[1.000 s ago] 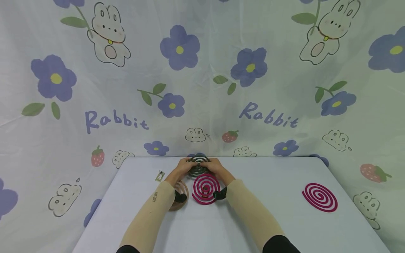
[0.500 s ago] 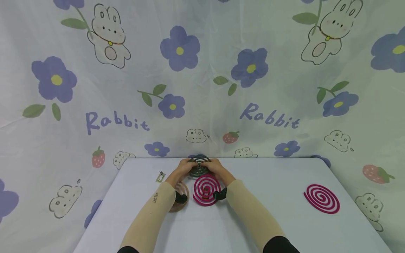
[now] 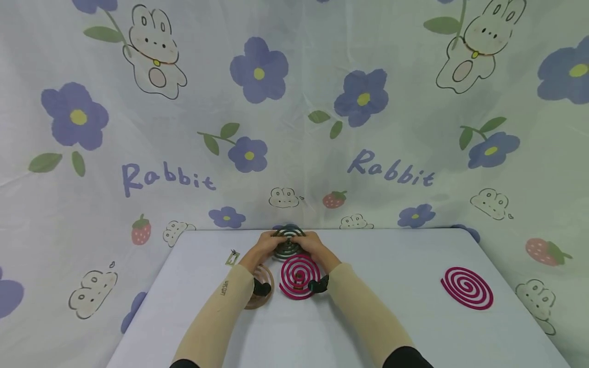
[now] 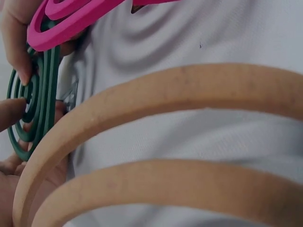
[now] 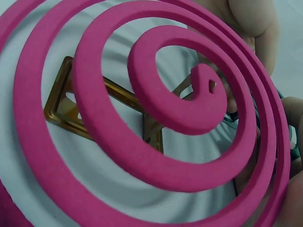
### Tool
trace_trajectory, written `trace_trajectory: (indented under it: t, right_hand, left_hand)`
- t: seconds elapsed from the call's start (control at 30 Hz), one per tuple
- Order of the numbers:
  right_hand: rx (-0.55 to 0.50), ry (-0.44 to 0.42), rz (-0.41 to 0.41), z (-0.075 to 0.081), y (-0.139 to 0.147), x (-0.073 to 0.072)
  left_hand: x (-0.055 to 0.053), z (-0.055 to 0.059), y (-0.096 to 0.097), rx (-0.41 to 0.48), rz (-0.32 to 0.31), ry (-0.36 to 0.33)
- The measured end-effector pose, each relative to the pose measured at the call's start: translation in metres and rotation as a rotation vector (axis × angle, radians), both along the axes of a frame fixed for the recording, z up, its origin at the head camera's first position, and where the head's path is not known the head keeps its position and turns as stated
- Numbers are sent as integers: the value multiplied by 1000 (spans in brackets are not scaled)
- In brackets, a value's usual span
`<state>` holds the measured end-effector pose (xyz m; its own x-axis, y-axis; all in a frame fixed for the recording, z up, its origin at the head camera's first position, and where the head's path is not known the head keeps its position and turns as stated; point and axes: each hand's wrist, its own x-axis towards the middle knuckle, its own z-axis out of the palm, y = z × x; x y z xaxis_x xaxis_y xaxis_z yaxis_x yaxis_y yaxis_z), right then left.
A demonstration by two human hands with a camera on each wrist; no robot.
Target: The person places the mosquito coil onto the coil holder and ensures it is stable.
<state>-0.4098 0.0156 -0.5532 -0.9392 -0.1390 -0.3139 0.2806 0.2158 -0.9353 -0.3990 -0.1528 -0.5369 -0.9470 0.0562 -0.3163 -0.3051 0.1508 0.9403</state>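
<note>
At the table's far edge, a dark green mosquito coil (image 3: 288,250) stands tilted up between both hands. My left hand (image 3: 264,246) grips its left side and my right hand (image 3: 315,245) its right, with the thumbs near the spiral's centre. The left wrist view shows this green coil (image 4: 49,90) nearly edge-on, fingers around it. Closer to me, a pink coil (image 3: 299,295) is raised above the table; a gold-coloured metal stand (image 5: 59,118) shows beneath it in the right wrist view. A brown coil (image 4: 189,87) stands beside it, partly hidden by my left wrist in the head view.
Another pink coil (image 3: 467,288) lies flat at the right of the white table (image 3: 382,286). Left of my left hand lies a small metal coil stand (image 3: 232,257). A fabric backdrop (image 3: 303,102) printed with rabbits and flowers hangs behind the table.
</note>
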Motion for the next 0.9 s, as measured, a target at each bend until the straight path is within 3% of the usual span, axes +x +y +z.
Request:
trace_trajectory:
  t: [0.47, 0.7, 0.9]
  right_hand:
    - [-61, -29, 10, 2, 0, 5]
    - [-15, 70, 3, 0, -1, 8]
    - [39, 146, -8, 1, -3, 9]
  left_hand:
    - [0, -5, -1, 36, -7, -18]
    - [1, -5, -1, 29, 21, 9]
    - [0, -3, -1, 44, 8, 41]
